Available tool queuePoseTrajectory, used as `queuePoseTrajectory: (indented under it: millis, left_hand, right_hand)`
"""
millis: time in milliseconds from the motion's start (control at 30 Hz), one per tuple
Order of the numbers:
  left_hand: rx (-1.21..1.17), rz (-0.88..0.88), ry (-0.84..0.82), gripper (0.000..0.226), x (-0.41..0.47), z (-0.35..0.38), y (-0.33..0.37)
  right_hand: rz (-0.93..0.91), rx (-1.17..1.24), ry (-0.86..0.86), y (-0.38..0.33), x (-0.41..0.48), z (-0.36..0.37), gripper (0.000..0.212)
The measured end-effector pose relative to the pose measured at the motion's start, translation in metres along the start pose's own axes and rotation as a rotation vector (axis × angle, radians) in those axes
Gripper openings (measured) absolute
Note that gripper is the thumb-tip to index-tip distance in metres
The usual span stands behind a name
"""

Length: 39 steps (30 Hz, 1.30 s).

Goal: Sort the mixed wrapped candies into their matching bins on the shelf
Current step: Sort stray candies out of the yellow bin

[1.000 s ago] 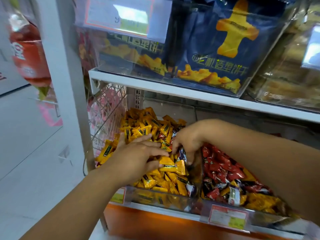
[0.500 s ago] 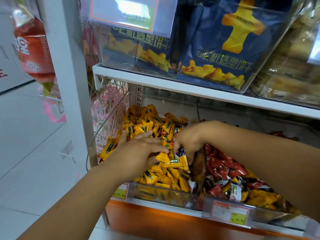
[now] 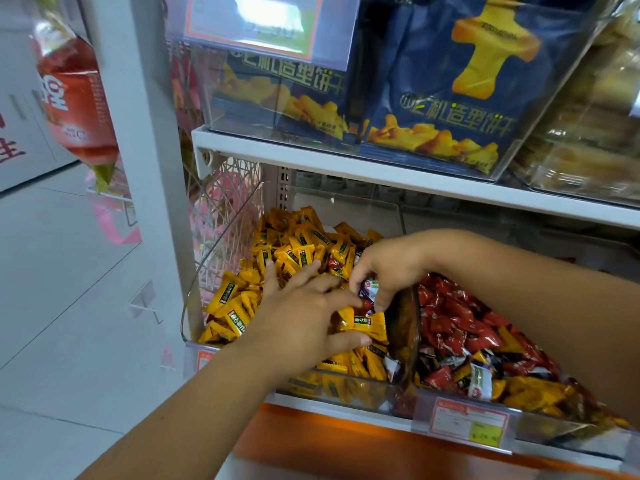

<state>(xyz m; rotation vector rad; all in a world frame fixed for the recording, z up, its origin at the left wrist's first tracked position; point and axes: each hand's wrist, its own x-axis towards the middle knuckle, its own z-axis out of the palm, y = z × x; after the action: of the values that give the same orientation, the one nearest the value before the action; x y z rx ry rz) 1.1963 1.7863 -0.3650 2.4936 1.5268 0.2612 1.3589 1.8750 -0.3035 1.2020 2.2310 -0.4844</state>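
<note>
Two clear bins stand side by side on the lower shelf. The left bin [image 3: 341, 388] is heaped with yellow wrapped candies [image 3: 291, 252]. The right bin [image 3: 554, 426] holds mostly red candies [image 3: 453, 323], with some yellow and white ones mixed in at its front. My left hand [image 3: 304, 317] lies flat on the yellow heap, fingers spread, thumb under a yellow candy [image 3: 363, 322]. My right hand [image 3: 388, 268] reaches over the clear divider [image 3: 405, 327] into the left bin and pinches a dark blue and white candy [image 3: 369, 291] between its fingertips.
Above, a white shelf [image 3: 346, 164] carries clear boxes of dark blue biscuit bags [image 3: 446, 98]. Price labels [image 3: 467, 424] clip onto the bins' front rail. A white upright post [image 3: 145, 168] and a wire basket [image 3: 225, 216] stand to the left, with red bagged goods [image 3: 72, 95] hanging beyond.
The view has shifted slightly closer and lower. My right hand's fingertips have closed on the dark blue and white candy near the divider. My left hand stays on the yellow heap.
</note>
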Motion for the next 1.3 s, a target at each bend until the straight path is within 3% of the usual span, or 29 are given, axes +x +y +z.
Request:
queuePoseTrajectory:
  millis: [200, 633, 867, 1067, 1300]
  left_hand:
    - [0.021, -0.028, 0.009, 0.038, 0.004, -0.001, -0.007]
    - [-0.015, -0.004, -0.078, 0.031, -0.004, -0.01, -0.019]
    - [-0.058, -0.013, -0.065, 0.032, -0.002, -0.007, -0.016]
    - [-0.08, -0.019, -0.07, 0.048, 0.001, -0.01, -0.008]
    - [-0.095, -0.016, -0.053, 0.052, 0.008, -0.01, 0.001]
  right_hand:
    - [-0.016, -0.032, -0.032, -0.003, 0.001, 0.004, 0.04]
    - [-0.103, 0.0, 0.144, 0.001, -0.005, 0.016, 0.007]
    - [-0.104, 0.321, 0.554, 0.012, -0.035, 0.023, 0.014]
    - [-0.051, 0.546, 0.902, 0.009, -0.06, 0.044, 0.013]
    - [0.223, 0.707, 1.16, 0.054, -0.092, 0.067, 0.009]
